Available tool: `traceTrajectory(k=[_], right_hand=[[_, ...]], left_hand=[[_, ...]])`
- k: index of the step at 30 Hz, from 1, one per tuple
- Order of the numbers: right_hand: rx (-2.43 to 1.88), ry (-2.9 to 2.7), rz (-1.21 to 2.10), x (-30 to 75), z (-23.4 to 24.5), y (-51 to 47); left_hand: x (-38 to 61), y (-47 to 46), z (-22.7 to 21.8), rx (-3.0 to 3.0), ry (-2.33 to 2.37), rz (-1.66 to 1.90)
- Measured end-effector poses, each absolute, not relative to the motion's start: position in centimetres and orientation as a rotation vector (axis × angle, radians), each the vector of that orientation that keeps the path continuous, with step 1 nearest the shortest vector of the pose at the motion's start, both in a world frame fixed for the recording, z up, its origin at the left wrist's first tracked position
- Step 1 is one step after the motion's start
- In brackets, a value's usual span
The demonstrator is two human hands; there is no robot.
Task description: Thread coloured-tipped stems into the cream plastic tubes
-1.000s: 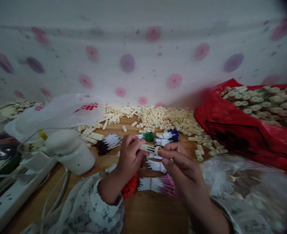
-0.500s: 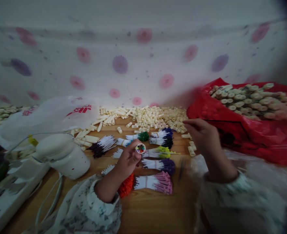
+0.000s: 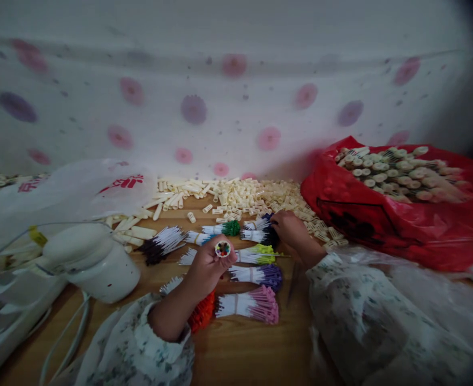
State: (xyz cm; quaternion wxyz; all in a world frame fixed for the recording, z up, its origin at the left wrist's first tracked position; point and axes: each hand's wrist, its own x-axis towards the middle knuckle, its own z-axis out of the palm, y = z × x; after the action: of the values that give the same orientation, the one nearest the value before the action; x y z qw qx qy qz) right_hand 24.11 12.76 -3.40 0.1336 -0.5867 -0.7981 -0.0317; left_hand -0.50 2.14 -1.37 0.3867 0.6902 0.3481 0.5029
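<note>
My left hand [image 3: 204, 271] is closed around a cream pen tube [image 3: 222, 249], its round end turned up toward me with several coloured ends inside. Over at the dark blue bundle of refill-like sticks [image 3: 260, 222], my right hand [image 3: 294, 230] has its fingers together at the coloured tips; what they pinch is hidden. Just below lies a black-tipped bundle [image 3: 256, 236]. Nearer me are yellow-green [image 3: 260, 252], purple [image 3: 260, 275] and pink [image 3: 252, 304] bundles. Orange tips [image 3: 203, 312] show partly behind my left forearm. A green-tipped bundle [image 3: 229, 228] lies beyond my left hand.
Small slotted cream pieces [image 3: 252, 197] and longer cream tubes [image 3: 167, 201] are heaped at the back. A red bag [image 3: 352, 220] of filled tubes stands right, with clear plastic before it. At left are a white plastic bag [image 3: 83, 187] and a white rounded appliance [image 3: 99, 262].
My right hand has moved left and down, from above the cream pieces to the dark blue bundle. My left hand keeps hold of the pen tube, and the view has shifted slightly.
</note>
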Motion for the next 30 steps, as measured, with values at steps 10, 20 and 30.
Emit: traceTrajectory(k=[10,20,30], right_hand=[[-1.857,-2.271,-0.160,25.4,-3.9,13.3],[-1.879,-2.158,-0.097,26.4,-3.3,13.1],[-1.946,-2.026,0.088,26.3,-4.7,13.4]], left_hand=[[-0.5,2.3,-1.5,1.769,0.939,1.243],[-0.6,2.4,-1.5,1.759,0.995,1.243],[-0.2,2.2,-0.9,1.731,1.094,1.253]])
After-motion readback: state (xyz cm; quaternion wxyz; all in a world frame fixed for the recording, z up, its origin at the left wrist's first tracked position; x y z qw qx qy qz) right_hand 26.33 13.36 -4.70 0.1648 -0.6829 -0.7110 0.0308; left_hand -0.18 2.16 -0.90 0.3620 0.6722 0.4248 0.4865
